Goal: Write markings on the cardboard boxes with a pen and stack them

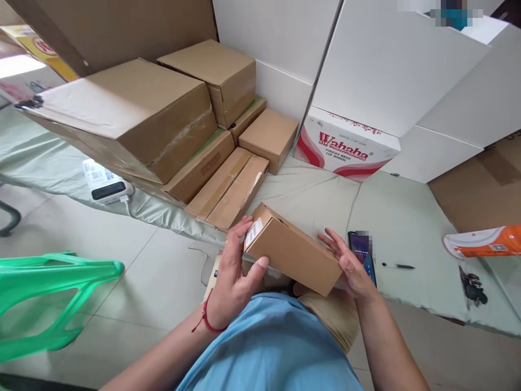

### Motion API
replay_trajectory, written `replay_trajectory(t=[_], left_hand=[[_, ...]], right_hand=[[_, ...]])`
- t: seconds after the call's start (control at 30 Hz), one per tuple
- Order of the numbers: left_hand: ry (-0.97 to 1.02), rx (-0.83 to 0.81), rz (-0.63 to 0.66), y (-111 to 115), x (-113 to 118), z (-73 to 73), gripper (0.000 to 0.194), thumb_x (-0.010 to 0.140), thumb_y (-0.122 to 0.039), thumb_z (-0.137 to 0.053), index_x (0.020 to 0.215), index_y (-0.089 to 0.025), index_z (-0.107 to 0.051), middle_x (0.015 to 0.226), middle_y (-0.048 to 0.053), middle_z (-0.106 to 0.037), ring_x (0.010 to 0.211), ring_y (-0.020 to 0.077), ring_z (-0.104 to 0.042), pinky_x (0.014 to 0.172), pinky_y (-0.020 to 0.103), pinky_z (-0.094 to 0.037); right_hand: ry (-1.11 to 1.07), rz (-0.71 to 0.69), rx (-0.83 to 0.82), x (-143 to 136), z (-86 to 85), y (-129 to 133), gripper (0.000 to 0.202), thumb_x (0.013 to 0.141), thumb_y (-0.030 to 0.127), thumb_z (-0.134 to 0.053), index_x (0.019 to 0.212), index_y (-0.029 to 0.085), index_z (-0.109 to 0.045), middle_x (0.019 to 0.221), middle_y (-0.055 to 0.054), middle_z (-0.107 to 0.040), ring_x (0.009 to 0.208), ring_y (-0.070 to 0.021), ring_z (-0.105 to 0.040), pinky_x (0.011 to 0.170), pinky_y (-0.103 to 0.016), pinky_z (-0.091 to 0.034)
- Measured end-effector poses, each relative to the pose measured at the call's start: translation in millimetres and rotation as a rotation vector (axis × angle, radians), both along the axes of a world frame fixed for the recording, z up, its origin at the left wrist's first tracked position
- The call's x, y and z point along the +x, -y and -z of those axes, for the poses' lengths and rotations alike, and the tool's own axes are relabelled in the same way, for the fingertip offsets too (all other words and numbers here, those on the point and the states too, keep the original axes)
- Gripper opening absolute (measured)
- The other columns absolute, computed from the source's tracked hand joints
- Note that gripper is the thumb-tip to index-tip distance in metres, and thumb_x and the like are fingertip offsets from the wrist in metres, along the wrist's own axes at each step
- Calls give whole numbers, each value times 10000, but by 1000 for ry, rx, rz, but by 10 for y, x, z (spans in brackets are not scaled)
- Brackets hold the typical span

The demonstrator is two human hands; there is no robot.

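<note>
A small brown cardboard box point(293, 254) is tilted over the front edge of the bench, at my lap, between my two hands. A white printed label point(255, 232) shows on its left end. My left hand point(241, 271) grips that end, thumb on the near face and fingers round the far side. Against the box's right end rests my right hand point(353, 269), its palm side touching the cardboard and its upper fingers raised off it. The underside of the box is hidden. Just right of my right hand lies a phone point(362, 252), partly covered by it.
Several larger cardboard boxes point(163, 103) are stacked at the back left. A white and red Wahaha carton point(345, 145) stands against white cabinets. Right on the bench lie a pen point(406, 266), keys point(473, 286) and an orange-white package point(484, 241). A green stool point(61, 277) stands left.
</note>
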State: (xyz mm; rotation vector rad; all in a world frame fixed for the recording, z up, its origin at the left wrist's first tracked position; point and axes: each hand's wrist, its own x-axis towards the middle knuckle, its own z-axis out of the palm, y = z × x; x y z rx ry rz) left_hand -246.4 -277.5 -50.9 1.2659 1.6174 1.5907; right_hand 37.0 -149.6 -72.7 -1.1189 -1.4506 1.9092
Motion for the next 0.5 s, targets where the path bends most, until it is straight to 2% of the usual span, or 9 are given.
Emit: replay_trajectory(t=[0.03, 0.1, 0.2, 0.33, 0.5], left_hand=[[2, -2, -16, 24, -17, -9, 531, 1032, -492, -667, 1510, -290, -554, 1603, 121, -541, 1546, 363, -460, 1298, 534, -342], [26, -5, -29, 74, -55, -15, 513, 1022, -471, -681, 1486, -277, -584, 1535, 116, -586, 1451, 342, -540, 1240, 489, -414], [112, -9, -21, 127, -108, 37, 511, 994, -464, -715, 1455, -264, -626, 1492, 107, -620, 1417, 341, -560, 1201, 450, -450], [386, -62, 25, 104, -115, 214, 539, 923, -450, -786, 1419, -271, -677, 1471, 86, -664, 1385, 337, -589, 1098, 387, -515], [849, -125, -10, -31, -2, 391, 488, 758, -382, -854, 1222, -251, -779, 1242, 52, -784, 1165, 266, -698, 925, 317, -598]], right_hand=[[42, 76, -21, 14, 3, 84, 1128, 758, 928, -717, 1647, 279, -468, 1676, -227, -522, 1526, -435, -541, 1212, -642, -459], [92, 134, -59, 36, -21, 253, 1001, 837, 912, -645, 1567, 231, -571, 1520, -240, -669, 1386, -441, -668, 1107, -625, -560], [62, 96, -3, 27, -139, 476, 788, 966, 805, -574, 1504, 233, -647, 1462, -195, -721, 1351, -408, -699, 1076, -569, -608], [21, 90, 264, -21, -312, 634, 701, 1001, 633, -676, 1614, 322, -539, 1643, -122, -583, 1482, -361, -601, 1162, -519, -581], [160, 67, 684, -22, -389, 690, 651, 1050, 488, -651, 1665, 378, -468, 1745, -91, -385, 1610, -352, -429, 1275, -570, -474]])
